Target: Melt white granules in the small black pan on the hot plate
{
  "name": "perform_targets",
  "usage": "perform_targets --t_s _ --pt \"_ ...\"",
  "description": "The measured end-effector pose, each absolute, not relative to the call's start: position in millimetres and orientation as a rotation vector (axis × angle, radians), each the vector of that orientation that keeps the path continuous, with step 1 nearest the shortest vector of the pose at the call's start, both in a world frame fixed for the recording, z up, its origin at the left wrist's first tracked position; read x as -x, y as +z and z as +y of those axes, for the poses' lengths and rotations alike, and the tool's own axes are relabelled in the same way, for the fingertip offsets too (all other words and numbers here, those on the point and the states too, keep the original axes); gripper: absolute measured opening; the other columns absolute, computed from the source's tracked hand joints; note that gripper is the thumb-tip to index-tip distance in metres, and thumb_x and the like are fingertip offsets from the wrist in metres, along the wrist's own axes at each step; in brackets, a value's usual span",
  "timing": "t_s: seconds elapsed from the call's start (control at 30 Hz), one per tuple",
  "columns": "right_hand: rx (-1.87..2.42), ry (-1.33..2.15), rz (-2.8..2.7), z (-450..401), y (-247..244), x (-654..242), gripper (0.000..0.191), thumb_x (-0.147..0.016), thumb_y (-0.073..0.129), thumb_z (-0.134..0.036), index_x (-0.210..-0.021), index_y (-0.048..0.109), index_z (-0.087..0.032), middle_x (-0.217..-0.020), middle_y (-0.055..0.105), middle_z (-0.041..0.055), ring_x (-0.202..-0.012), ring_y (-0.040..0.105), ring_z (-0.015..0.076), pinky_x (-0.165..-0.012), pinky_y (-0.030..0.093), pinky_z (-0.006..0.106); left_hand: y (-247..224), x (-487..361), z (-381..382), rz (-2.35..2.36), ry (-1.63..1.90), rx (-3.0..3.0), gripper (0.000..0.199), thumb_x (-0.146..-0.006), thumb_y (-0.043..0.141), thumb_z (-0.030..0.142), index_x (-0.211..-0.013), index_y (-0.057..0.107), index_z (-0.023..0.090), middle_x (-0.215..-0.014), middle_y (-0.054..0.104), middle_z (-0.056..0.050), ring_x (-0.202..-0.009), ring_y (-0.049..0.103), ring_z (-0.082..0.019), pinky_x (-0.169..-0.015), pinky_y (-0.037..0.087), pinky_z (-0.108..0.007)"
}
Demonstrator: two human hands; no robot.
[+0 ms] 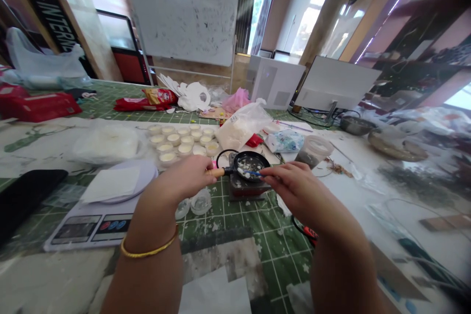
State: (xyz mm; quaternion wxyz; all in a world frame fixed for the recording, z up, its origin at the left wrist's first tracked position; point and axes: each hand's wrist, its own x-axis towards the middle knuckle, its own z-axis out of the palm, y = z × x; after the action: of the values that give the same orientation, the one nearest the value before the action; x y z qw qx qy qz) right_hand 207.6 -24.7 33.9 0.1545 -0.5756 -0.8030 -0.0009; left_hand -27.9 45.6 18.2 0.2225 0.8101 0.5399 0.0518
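Note:
A small black frying pan (252, 155) rests on a dark square hot plate (248, 190), with white lumps and some clear liquid in it. My left hand (192, 172) is closed around the pan's wooden handle (216, 172). Between the fingers of my right hand (292, 181) is a thin blue stick (253, 173), whose tip reaches into the pan among the lumps. Two small clear cups (200, 201) stand near my left wrist. Behind the pan leans a plastic bag of pale flakes (239, 125).
Several filled tealight cups (185, 149) stand at centre left. A kitchen scale (91, 221) with white paper on it sits to the left, beside a black phone-like slab (25, 201). A cloudy plastic tub (314, 149) is right of the pan. White sheets (217, 294) lie in front.

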Motion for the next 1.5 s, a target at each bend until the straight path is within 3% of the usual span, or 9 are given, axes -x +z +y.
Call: perform_targets --t_s 0.1,0.27,0.47,0.8,1.5 --pt "1.755 -0.067 -2.256 -24 34 -208 0.029 -0.089 0.038 -0.029 -0.101 0.063 -0.023 -0.091 0.067 0.0033 -0.088 0.058 0.0173 -0.089 0.033 0.037 18 28 46 1.497 0.147 -2.23 0.021 -0.069 0.048 0.038 -0.068 0.054 0.018 -0.069 0.06 -0.003 -0.063 0.05 -0.015 -0.055 0.028 -0.026" --pt "1.597 -0.027 -2.319 -28 34 -208 0.029 -0.09 0.037 -0.031 -0.102 0.063 -0.027 -0.094 0.066 0.0012 -0.092 0.056 0.0154 -0.087 0.035 0.032 20 28 45 1.493 0.131 -2.226 0.02 -0.068 0.049 0.036 -0.069 0.055 0.018 -0.069 0.06 -0.002 -0.063 0.05 -0.015 -0.055 0.028 -0.026" --pt "1.768 -0.092 -2.176 -21 34 -211 0.029 -0.09 0.036 -0.032 -0.096 0.064 -0.024 -0.092 0.067 0.0018 -0.088 0.058 0.0168 -0.086 0.034 0.036 21 27 44 1.495 0.149 -2.223 0.021 -0.069 0.049 0.038 -0.064 0.051 0.018 -0.066 0.058 -0.002 -0.06 0.048 -0.014 -0.054 0.027 -0.026" --pt "1.732 -0.034 -2.153 -18 31 -203 0.031 -0.09 0.037 -0.032 -0.107 0.061 -0.025 -0.097 0.066 0.0017 -0.092 0.057 0.0163 -0.088 0.034 0.035 19 29 45 1.497 0.127 -2.257 0.021 -0.07 0.048 0.038 -0.067 0.053 0.018 -0.068 0.06 -0.003 -0.062 0.051 -0.015 -0.054 0.028 -0.026" --pt "1.668 -0.043 -2.233 -26 34 -201 0.032 -0.09 0.037 -0.032 -0.11 0.06 -0.024 -0.097 0.066 0.0022 -0.092 0.056 0.0165 -0.086 0.037 0.035 18 29 45 1.489 0.137 -2.257 0.018 -0.069 0.048 0.036 -0.068 0.054 0.018 -0.07 0.061 -0.002 -0.063 0.051 -0.015 -0.055 0.029 -0.025"
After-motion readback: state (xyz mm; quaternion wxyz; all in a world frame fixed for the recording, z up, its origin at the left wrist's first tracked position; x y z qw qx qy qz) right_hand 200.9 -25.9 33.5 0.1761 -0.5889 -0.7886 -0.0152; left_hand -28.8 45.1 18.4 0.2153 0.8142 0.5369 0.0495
